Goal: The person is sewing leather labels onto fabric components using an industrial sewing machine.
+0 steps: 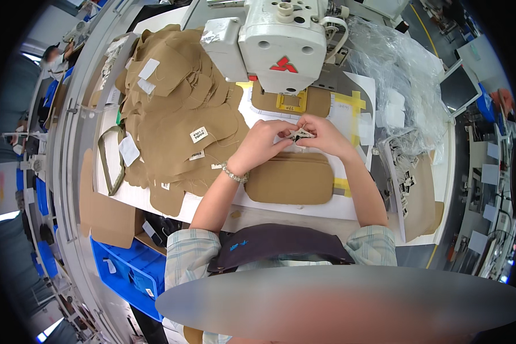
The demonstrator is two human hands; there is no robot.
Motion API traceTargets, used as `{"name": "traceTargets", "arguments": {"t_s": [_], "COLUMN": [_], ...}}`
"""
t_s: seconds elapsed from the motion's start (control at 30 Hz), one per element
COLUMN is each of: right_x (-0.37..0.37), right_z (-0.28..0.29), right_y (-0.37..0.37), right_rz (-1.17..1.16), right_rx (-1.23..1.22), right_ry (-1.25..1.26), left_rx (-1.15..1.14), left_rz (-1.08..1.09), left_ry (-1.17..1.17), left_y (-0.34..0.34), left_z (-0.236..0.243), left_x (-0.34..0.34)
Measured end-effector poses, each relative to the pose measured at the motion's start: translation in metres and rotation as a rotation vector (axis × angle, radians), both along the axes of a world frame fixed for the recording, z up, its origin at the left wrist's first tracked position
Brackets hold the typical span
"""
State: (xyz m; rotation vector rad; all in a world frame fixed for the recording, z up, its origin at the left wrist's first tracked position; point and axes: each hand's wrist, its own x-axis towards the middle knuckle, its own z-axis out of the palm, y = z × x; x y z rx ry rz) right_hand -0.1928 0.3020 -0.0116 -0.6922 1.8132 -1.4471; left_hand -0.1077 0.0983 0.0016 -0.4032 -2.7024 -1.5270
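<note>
In front of the sewing machine head, my left hand and my right hand meet with their fingertips pinched on a small black-and-white fabric label. Part of the label is hidden by the fingers. Just below my hands lies a stack of brown fabric panels with rounded corners. Beyond my fingers, another brown panel lies under the machine, with a yellow clamp frame on top of it.
A big heap of brown fabric pieces, some with sewn labels, covers the left. On the right stand a tray of loose labels and crumpled clear plastic. Yellow tape marks the worktop. A blue crate sits at lower left.
</note>
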Motion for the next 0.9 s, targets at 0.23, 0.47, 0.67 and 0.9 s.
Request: {"name": "traceTargets", "arguments": {"t_s": [0.23,0.47,0.67,0.9], "right_x": [0.002,0.009,0.016,0.018], "right_z": [0.003,0.009,0.022,0.043], "right_y": [0.007,0.017,0.034,0.007], "right_rz": [0.017,-0.05,-0.086,-0.246], "right_rx": [0.078,0.147,0.341,0.209], "right_ry": [-0.044,0.025,0.628,0.505], "left_rx": [0.041,0.018,0.18,0.308], "left_rz": [0.033,0.031,0.052,0.001], "left_ry": [-0.15,-0.087,-0.171,-0.212], "left_y": [0.003,-0.001,-0.008,-0.007], "left_z": [0.0,-0.011,-0.006,-0.002], "left_x": [-0.003,-0.007,-0.008,-0.009]}}
